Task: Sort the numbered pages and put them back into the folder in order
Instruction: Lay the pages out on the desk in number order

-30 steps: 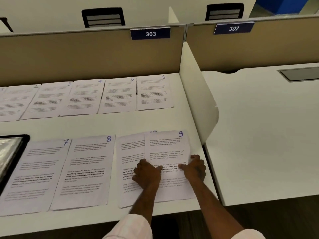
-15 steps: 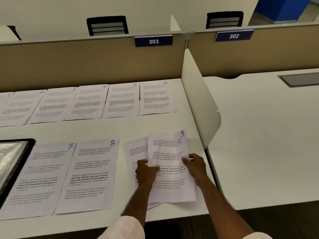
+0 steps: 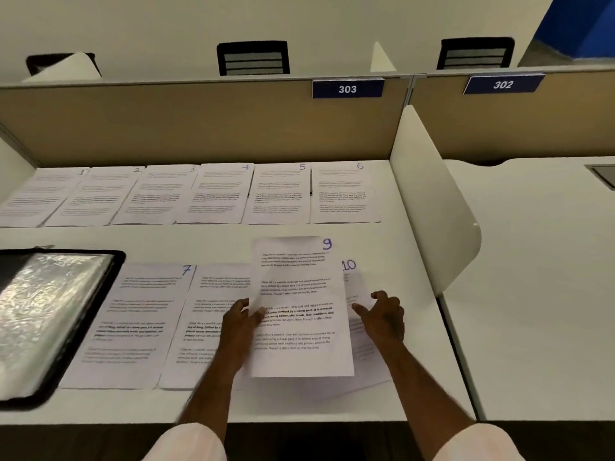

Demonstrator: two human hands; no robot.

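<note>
Page 9 is lifted off the desk and held at its left edge by my left hand. It hangs over the right part of page 8 and the left part of page 10. My right hand rests with spread fingers on page 10, just right of page 9. Page 7 lies flat left of page 8. Pages 1 to 6 lie in a row along the back. The open black folder with shiny plastic sleeves sits at the front left.
A white curved divider bounds the desk on the right, with another white desk beyond it. A tan partition with labels 303 and 302 runs along the back. Black chairs stand behind it.
Page 9 has been lifted and moved left off page 10, now overlapping page 8. My right hand let go of it and stays on page 10, whose number now shows.
</note>
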